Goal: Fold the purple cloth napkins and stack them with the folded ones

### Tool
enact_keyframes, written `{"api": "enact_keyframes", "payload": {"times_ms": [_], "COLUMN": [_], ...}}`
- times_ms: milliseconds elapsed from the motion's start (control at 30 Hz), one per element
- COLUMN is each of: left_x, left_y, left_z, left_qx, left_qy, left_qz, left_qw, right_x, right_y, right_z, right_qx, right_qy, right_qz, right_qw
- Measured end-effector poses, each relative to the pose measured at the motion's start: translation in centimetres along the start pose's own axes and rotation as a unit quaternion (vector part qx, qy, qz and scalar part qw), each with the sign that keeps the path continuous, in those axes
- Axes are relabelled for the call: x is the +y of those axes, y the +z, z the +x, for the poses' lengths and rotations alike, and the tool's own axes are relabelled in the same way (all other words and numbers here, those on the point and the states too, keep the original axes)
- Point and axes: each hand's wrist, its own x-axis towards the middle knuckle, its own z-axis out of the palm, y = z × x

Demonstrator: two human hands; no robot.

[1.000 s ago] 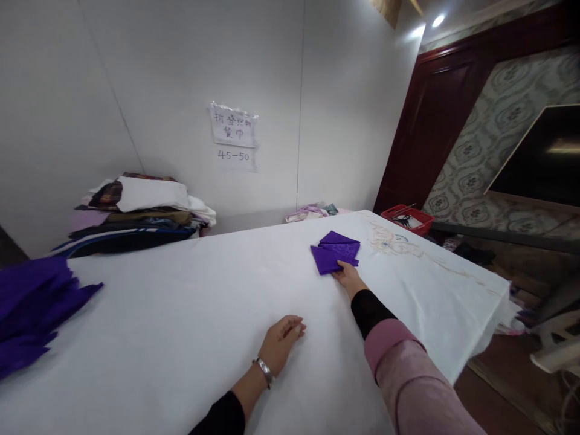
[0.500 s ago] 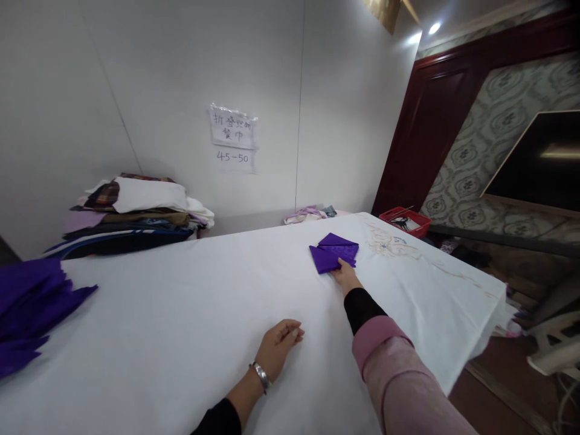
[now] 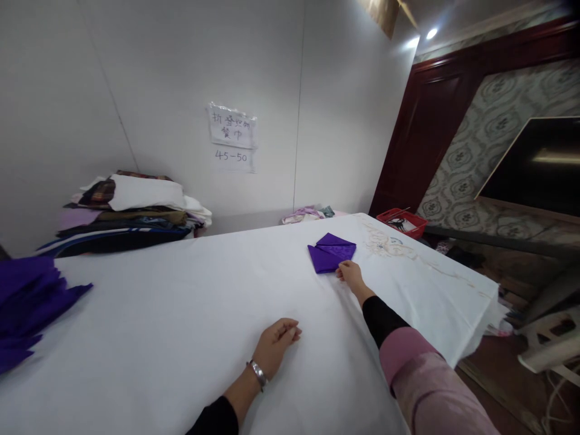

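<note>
A folded purple napkin (image 3: 333,251) lies flat on the white tablecloth (image 3: 190,338), its folds making an angular shape with a point at the back. My right hand (image 3: 351,275) rests at the napkin's lower right edge, fingertips bunched together, and the napkin lies outside its grasp. My left hand (image 3: 276,344), with a silver bracelet on its wrist, rests on the cloth nearer to me. Its fingers are loosely curled with the thumb a little apart, and it holds nothing. More purple cloth (image 3: 31,302) lies in a heap at the left edge.
Behind the table, at the left, is a stack of folded clothes (image 3: 136,208). A red basket (image 3: 414,226) stands beyond the far right corner. Pale pink fabric (image 3: 303,214) shows at the back edge. A paper sign (image 3: 232,128) hangs on the wall.
My right hand has let go of the napkin and drawn slightly right, off its surface. The napkin stays in place on the cloth. My left hand has hardly moved.
</note>
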Motion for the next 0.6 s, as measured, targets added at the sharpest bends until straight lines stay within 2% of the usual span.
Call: {"api": "enact_keyframes", "payload": {"times_ms": [100, 200, 433, 600], "left_x": [0.0, 0.0, -0.5, -0.3], "left_y": [0.0, 0.0, -0.2, 0.0], "left_z": [0.0, -0.1, 0.1, 0.0], "left_qx": [-0.001, -0.002, -0.005, -0.003], "left_qy": [-0.002, -0.002, 0.001, 0.006], "left_qz": [0.009, 0.012, 0.011, 0.013], "left_qw": [1.0, 1.0, 1.0, 1.0], "right_x": [0.2, 0.9, 2.3, 2.6], "right_y": [0.2, 0.6, 1.1, 0.6], "right_z": [-0.3, -0.6, -0.4, -0.2], "right_qx": [0.043, 0.056, 0.048, 0.022], "right_qy": [-0.102, -0.154, -0.183, -0.184], "right_qz": [-0.109, -0.201, -0.328, -0.354], "right_qw": [0.988, 0.966, 0.926, 0.917]}}
